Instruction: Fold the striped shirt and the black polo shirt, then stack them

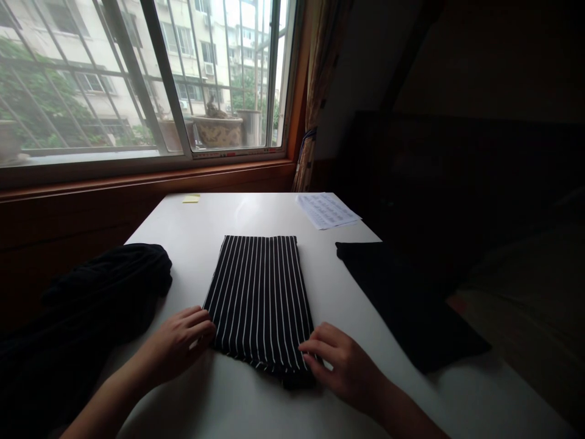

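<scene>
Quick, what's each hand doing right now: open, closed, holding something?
Left hand: fingers curled at the left edge of the striped cloth; grip cannot be told.
Right hand: partly curled at the striped cloth's near right corner; grip cannot be told.

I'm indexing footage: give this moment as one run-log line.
left hand: at left edge of folded black cloth with white stripes | right hand: at its near right corner | support: white table

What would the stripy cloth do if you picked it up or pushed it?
The stripy cloth would probably droop, since its near edge looks soft and uneven. It might unfold, because layers show there. Pushed, it should slide, not roll: it lies flat on the table.
</scene>
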Demonstrator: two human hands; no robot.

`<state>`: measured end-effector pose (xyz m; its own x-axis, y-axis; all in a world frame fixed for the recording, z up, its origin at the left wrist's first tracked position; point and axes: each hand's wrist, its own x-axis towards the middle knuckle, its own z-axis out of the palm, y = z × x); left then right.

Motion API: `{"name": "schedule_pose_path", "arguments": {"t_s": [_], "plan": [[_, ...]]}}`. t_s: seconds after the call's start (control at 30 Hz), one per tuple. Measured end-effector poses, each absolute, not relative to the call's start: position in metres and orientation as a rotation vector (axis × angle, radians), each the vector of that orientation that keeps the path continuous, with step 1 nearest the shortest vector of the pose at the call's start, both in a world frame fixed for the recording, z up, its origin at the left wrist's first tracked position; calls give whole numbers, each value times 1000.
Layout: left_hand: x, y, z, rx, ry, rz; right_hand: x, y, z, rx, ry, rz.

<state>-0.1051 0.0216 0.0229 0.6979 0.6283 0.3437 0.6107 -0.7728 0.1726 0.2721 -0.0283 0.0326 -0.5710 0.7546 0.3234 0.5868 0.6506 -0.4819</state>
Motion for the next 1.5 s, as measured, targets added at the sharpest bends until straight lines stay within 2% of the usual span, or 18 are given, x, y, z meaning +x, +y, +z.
{"name": "schedule_pose_path", "arguments": {"t_s": [0.13, 0.27, 0.53, 0.63, 0.73, 0.83, 1.0, 1.13, 1.5], "plan": [[-111, 31, 11, 2802, 1216, 563, 266, -24, 33, -1063, -2454, 389], [-116, 35, 0, 2783, 1319, 554, 258, -26, 26, -1111, -2617, 516], [-107, 28, 15, 2621, 1141, 451, 275, -29, 28, -1239, -2598, 641], [-98, 20, 26, 2481, 1042, 402, 287, -38, 44, -1290, -2563, 798], [-89, 12, 33, 2334, 937, 357, 301, -45, 61, -1310, -2503, 1101], [-82, 12, 31, 2224, 983, 451, 312, -38, 67, -1347, -2361, 1238], [-81, 25, 13, 2073, 1356, 869, 317, 6, 42, -1540, -1956, 887], [-81, 30, 4, 1793, 1369, 1069, 306, 40, 20, -1629, -1777, 929], [-69, 25, 22, 1078, 1211, 1004, 290, 74, 0, -1565, -1462, 1338]]}}
